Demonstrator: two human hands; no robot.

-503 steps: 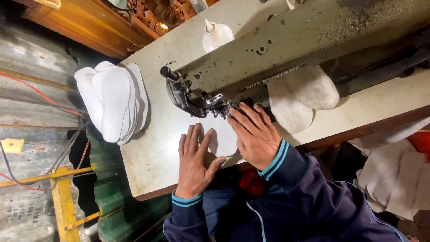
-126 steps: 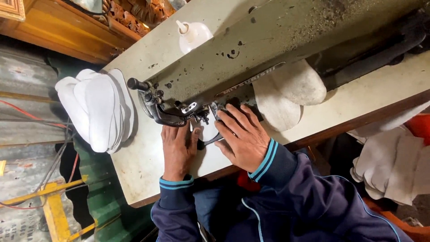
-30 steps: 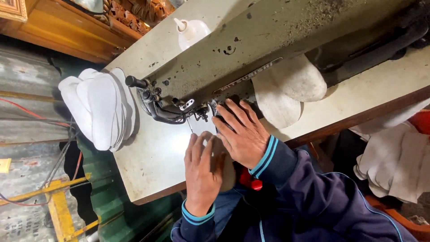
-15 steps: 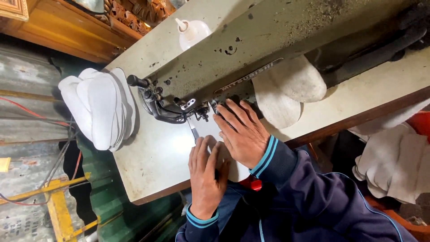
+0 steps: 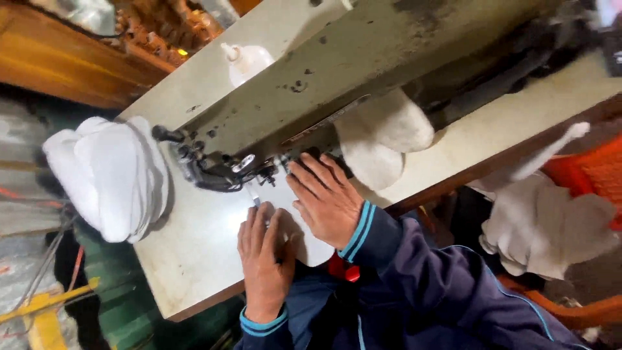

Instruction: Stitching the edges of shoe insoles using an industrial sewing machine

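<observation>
Single head camera looks down, tilted, close over sewing table (image 5: 194, 259)

Sewing machine (image 5: 337, 97) lies across the table (image 5: 194, 253), its needle end at left. Bottle (image 5: 246, 61) stands on the table behind the machine. Stack of fabric pieces (image 5: 110, 178) sits on the table's left end. Fabric piece (image 5: 304, 227) lies flat in front of the needle, left hand (image 5: 265, 259) on its near-left part, right hand (image 5: 327, 198) on its right. More fabric (image 5: 382, 139) lies under the machine arm, right of the hands. Heap of cloth (image 5: 544, 220) is off the table, near right.
</observation>
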